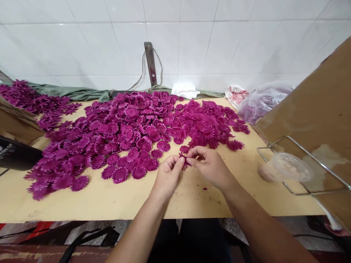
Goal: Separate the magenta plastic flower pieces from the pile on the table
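Note:
My left hand and my right hand meet over the wooden table, fingers pinched together on one small purple flower piece between them. Just beyond my fingers lies a big heap of purple flower pieces spread across the left and middle of the table. A second heap of purple flower pieces lies behind my right hand. One loose flower piece sits right above my fingertips.
A cardboard box leans at the right, with a wire rack and a clear plastic lid before it. Plastic bags lie at the back right. More purple pieces fill a box at left, beside a black object.

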Motion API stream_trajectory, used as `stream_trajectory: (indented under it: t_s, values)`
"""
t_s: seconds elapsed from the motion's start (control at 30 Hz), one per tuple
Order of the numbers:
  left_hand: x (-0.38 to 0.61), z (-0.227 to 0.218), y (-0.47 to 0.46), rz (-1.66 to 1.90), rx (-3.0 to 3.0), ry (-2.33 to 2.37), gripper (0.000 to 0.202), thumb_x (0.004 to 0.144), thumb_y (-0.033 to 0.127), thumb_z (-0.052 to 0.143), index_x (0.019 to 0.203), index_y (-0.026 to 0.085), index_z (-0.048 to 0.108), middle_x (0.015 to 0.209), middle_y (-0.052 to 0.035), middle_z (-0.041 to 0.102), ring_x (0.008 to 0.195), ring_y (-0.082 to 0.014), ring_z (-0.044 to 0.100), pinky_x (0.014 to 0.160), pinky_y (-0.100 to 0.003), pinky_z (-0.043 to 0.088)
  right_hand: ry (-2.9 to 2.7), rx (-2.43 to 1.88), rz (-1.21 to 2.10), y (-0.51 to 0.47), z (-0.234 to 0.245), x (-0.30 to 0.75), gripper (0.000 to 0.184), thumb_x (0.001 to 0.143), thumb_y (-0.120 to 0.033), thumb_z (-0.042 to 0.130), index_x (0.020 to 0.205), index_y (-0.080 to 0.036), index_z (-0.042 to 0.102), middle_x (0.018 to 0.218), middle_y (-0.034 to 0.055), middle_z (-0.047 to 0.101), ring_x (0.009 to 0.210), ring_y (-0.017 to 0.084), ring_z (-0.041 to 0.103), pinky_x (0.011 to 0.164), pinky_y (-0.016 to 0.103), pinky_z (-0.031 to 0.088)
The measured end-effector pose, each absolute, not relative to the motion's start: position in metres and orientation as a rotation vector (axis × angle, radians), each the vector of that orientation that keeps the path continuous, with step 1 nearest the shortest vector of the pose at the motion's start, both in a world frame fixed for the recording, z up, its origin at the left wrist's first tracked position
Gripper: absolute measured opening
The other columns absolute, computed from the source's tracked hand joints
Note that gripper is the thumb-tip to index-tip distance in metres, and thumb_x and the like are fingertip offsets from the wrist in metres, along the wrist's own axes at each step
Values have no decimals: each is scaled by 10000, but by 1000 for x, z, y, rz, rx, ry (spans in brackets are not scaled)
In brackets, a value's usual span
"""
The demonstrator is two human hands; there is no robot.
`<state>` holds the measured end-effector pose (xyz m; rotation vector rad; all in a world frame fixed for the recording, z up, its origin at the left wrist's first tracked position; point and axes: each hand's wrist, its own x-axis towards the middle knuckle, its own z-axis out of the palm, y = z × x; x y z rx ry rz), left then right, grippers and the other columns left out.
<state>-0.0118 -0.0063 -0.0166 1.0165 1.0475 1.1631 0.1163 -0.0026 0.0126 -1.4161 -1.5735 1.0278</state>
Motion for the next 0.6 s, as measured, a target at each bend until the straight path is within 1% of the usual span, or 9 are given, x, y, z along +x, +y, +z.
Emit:
stream_trajectory:
  t_s: [0.17, 0.23, 0.3, 0.33, 0.4, 0.43, 0.47, 0.53, 0.6]
  values:
    - [-12, -18, -6, 1227, 1083, 1131, 394, 653, 467, 658, 515, 179, 427, 481, 74, 361, 477, -70, 286, 476, -212, 250, -1553, -1431, 925, 2, 9, 106, 81, 709, -138, 542, 648, -183, 570, 639, 3, 606, 590, 137, 551, 576, 278, 443]
    - [-16, -19, -10, 1226, 1081, 1161, 415, 661, 460, 654, 497, 184, 391, 473, 76, 337, 473, -70, 269, 473, -212, 243, -1497, -1510, 740, 10, 8, 116, 105, 721, -140, 517, 641, -186, 568, 647, 15, 613, 593, 148, 558, 579, 291, 450]
    - [-21, -19, -14, 1211, 1063, 1179, 416, 660, 456, 658, 491, 182, 393, 470, 73, 342, 476, -71, 282, 476, -211, 250, -1348, -1632, 445, 23, 8, 138, 132, 722, -134, 491, 621, -190, 555, 637, 26, 608, 591, 162, 564, 597, 316, 459]
    - [-23, -19, -16, 1205, 1042, 1181, 403, 660, 452, 660, 495, 179, 412, 472, 69, 357, 479, -73, 298, 480, -209, 259, -1267, -1669, 314, 30, 10, 153, 125, 716, -139, 500, 615, -191, 553, 614, 25, 599, 591, 171, 568, 618, 332, 463]
    - [-27, -18, -18, 1206, 974, 1166, 344, 658, 432, 667, 533, 171, 480, 494, 60, 413, 490, -76, 341, 495, -206, 289, -1220, -1670, 153, 44, 15, 182, 99, 728, -166, 502, 681, -186, 587, 636, 38, 617, 621, 196, 590, 641, 359, 475]
    - [-27, -17, -18, 1209, 945, 1148, 307, 653, 415, 675, 559, 169, 516, 511, 54, 448, 500, -79, 367, 506, -205, 307, -1246, -1682, 96, 50, 18, 193, 115, 730, -163, 498, 730, -179, 611, 687, 58, 641, 676, 217, 609, 670, 380, 481]
    - [-27, -15, -17, 1210, 928, 1124, 271, 645, 393, 684, 583, 167, 548, 530, 48, 483, 512, -82, 394, 519, -205, 325, -1307, -1698, 40, 54, 22, 201, 139, 718, -145, 506, 774, -167, 631, 765, 85, 664, 766, 242, 621, 732, 410, 477]
    - [-24, -13, -15, 1201, 925, 1074, 206, 627, 344, 703, 619, 164, 602, 565, 33, 545, 542, -93, 447, 550, -212, 361, -1436, -1694, -68, 54, 27, 203, 214, 704, -116, 520, 870, -144, 653, 928, 128, 674, 938, 281, 598, 852, 461, 436]
    - [-20, -11, -13, 1197, 912, 1037, 162, 613, 302, 716, 637, 164, 636, 595, 21, 594, 573, -102, 491, 590, -222, 391, -1546, -1609, -107, 44, 28, 188, 240, 726, -119, 524, 927, -147, 653, 1002, 128, 666, 1001, 277, 577, 906, 469, 410]
